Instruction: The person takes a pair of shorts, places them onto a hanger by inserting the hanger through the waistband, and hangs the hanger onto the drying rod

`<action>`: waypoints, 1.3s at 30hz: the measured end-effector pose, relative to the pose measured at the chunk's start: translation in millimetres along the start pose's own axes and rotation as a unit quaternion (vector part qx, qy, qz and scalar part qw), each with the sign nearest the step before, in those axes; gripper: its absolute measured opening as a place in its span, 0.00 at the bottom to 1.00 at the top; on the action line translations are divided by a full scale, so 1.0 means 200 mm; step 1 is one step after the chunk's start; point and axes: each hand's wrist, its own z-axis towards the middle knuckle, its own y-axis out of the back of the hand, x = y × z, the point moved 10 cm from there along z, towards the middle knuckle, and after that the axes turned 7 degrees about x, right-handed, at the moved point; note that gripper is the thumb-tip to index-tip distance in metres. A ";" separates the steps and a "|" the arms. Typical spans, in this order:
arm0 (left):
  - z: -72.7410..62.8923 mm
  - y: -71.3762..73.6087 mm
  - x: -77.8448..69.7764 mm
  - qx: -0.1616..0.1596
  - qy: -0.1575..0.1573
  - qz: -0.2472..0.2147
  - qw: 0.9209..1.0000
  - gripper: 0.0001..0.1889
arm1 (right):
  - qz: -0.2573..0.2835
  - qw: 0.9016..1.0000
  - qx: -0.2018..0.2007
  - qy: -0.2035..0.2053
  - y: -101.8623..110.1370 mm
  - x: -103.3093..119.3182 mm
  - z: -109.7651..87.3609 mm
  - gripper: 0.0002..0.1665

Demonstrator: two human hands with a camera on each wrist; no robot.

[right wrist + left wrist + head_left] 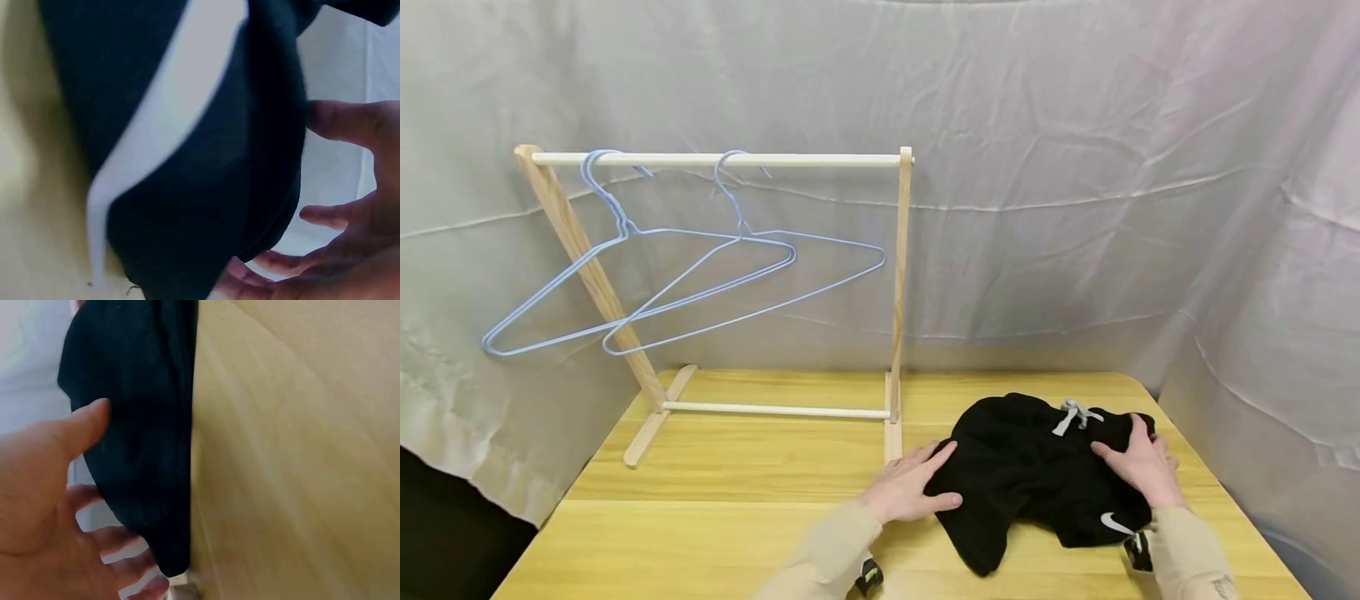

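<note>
A pair of black shorts (1037, 475) lies rumpled on the table's right side, with a grey drawstring (1072, 414) tied at the waistband and a white swoosh on one leg near the front. My left hand (910, 486) rests against the left edge, thumb and fingers spread. At the right edge, by the waistband, my right hand (1142, 467) touches the fabric with its fingers apart. In the left wrist view the thumb lies over the black cloth (137, 425). The right wrist view shows the white swoosh (162, 112) close up, and spread fingers beside the cloth.
Left of the shorts stands a wooden rack (901, 292) with a white top rail (820, 159). Several light-blue wire hangers (745, 317) hang from it. The rack's right foot (892, 437) is close to my left hand. Grey curtains (1037, 250) enclose the wooden table (737, 483).
</note>
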 end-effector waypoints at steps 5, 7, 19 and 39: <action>0.04 0.00 -0.05 -0.043 -0.014 0.084 0.995 0.37 | -0.021 1.000 0.014 -0.008 -0.05 -0.04 0.02 0.56; 0.04 -0.01 -0.08 -0.058 -0.031 0.106 0.992 0.33 | -0.034 0.999 0.010 -0.001 -0.07 -0.04 0.02 0.51; -0.12 0.31 0.05 -0.216 -0.036 -0.053 0.974 0.14 | 0.053 0.961 -0.235 0.133 0.12 0.12 -0.12 0.09; -0.92 1.01 0.60 -0.435 0.117 -0.064 0.890 0.14 | 0.151 0.917 -0.024 0.368 0.04 0.71 -0.34 0.11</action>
